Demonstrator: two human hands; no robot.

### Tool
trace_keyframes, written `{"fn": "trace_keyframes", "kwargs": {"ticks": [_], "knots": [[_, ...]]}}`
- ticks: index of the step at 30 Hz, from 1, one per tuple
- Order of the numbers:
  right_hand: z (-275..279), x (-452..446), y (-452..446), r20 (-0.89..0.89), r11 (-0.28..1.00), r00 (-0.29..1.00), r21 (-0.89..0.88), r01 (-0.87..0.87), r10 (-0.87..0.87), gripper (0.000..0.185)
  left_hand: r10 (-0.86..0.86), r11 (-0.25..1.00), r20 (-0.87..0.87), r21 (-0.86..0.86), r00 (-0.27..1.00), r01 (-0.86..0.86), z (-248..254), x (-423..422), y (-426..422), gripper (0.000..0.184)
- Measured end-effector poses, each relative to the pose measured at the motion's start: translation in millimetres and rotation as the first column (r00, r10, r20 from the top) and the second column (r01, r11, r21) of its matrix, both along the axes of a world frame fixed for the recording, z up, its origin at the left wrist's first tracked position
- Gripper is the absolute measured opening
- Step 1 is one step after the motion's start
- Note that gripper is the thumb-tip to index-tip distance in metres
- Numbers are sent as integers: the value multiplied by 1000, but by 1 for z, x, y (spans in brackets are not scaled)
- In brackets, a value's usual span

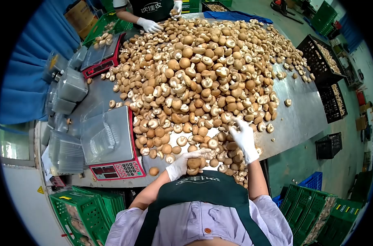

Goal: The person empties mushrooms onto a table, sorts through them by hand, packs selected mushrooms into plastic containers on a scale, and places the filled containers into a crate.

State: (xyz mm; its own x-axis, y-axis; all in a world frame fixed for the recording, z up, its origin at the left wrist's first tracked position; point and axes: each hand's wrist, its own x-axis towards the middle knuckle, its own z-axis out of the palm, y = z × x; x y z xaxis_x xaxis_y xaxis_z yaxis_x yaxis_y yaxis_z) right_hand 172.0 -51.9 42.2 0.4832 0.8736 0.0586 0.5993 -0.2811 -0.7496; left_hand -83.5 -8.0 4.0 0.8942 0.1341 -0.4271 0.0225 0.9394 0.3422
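Note:
A large heap of brown-capped shiitake mushrooms [203, 78] covers the metal table. My left hand [179, 166], in a white glove, is curled round a couple of mushrooms [193, 163] close to my apron. To the right, my right hand [244, 141], also gloved, reaches over the near edge of the heap. Its fingers are apart and close to the mushrooms there; whether they touch one is unclear. Between the two hands lie more loose mushrooms [213, 143] on a white surface. A clear plastic tray [102, 137] rests on the near red scale [116, 169], left of my left hand.
Stacked clear trays [65, 151] line the table's left side. A second scale [100, 67] bears mushrooms farther back. Across the table, a co-worker's gloved hand [149, 25] touches the heap. Green crates [88, 211] stand below at left, black crates [321, 57] at right.

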Motion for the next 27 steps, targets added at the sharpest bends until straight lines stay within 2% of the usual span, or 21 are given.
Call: {"fn": "trace_keyframes", "kwargs": {"ticks": [1, 3, 5, 6, 7, 9, 10, 11, 13, 14, 15, 16, 17, 19, 20, 21, 22, 23, 25, 27], "knots": [[-7, 10, 8, 35, 1000, 999, 10, 25, -26, 40, -1, 1000, -1, 3, 1000, 1, 0, 0, -1, 56], [-25, 17, 21, 278, 998, 960, 53, -36, 20, 41, 79, 993, -1, 84, 997, -79, 1, 0, -2, 57], [-30, 12, 29, 236, 969, 965, -240, -59, 117, 41, 97, 990, 25, 100, 995, -99, 4, -2, -1, 58], [-53, 15, 30, 305, 989, 945, -122, -86, 120, 40, 84, 994, 52, 72, 995, -88, 9, -3, -1, 58], [-46, 11, 30, 329, 986, 938, -154, -56, 105, 38, 74, 996, 83, 46, 994, -78, 13, -2, 1, 58], [-24, 4, 29, 14, 989, 1000, -150, 0, 3, 36, 72, 995, 100, 62, 992, -78, 12, -2, 0, 58], [-28, 3, 22, -195, 1000, 981, -8, 10, -12, 38, 63, 994, 109, 78, 992, -71, 11, -4, -1, 59], [-16, -3, 17, -197, 1000, 980, -12, 5, -7, 38, 69, 994, 106, 74, 992, -77, 16, -3, -2, 59], [19, -12, 3, -301, 936, 905, -94, -340, 299, 41, 98, 986, 62, 128, 993, -106, 29, 0, -2, 57], [35, -19, -3, -296, 879, 860, -113, -464, 416, 43, 96, 986, 62, 127, 993, -103, 29, 2, -2, 57], [44, -26, -9, -295, 807, 801, -134, -575, 521, 45, 124, 992, 42, 34, 991, -125, 29, 2, -3, 53], [43, -29, -10, -210, 826, 829, -127, -549, 518, 47, 148, 988, 18, -57, 989, -147, 29, 2, -5, 50], [43, -24, -9, -135, 872, 887, -166, -460, 442, 41, 142, 988, 19, -57, 990, -140, 22, 1, -5, 50], [17, -11, -1, 6, 957, 971, -171, -233, 238, 36, 111, 991, -88, -70, 990, -117, 2, -4, -4, 41], [14, -2, 7, -10, 971, 986, -172, -163, 164, 37, 191, 978, -196, -46, 962, -203, 9, -2, -6, 37], [14, 5, 15, -96, 985, 994, -159, -60, 45, 34, 191, 978, -197, -43, 962, -203, 7, -4, -7, 37], [13, 12, 24, 14, 987, 1000, -160, 8, -6, 34, 213, 974, -198, -40, 957, -225, 5, -5, -7, 37], [-14, 23, 32, 241, 996, 969, -54, 74, -59, 38, 234, 968, -199, -37, 952, -246, 3, -6, -7, 37], [-25, 30, 51, 347, 983, 922, 126, 134, -170, 47, 227, 969, -158, -63, 961, -240, 5, -6, -7, 36], [-28, 29, 64, 344, 982, 931, -92, 163, -122, 54, 220, 969, -113, -90, 969, -230, 6, -6, -7, 36]]}}
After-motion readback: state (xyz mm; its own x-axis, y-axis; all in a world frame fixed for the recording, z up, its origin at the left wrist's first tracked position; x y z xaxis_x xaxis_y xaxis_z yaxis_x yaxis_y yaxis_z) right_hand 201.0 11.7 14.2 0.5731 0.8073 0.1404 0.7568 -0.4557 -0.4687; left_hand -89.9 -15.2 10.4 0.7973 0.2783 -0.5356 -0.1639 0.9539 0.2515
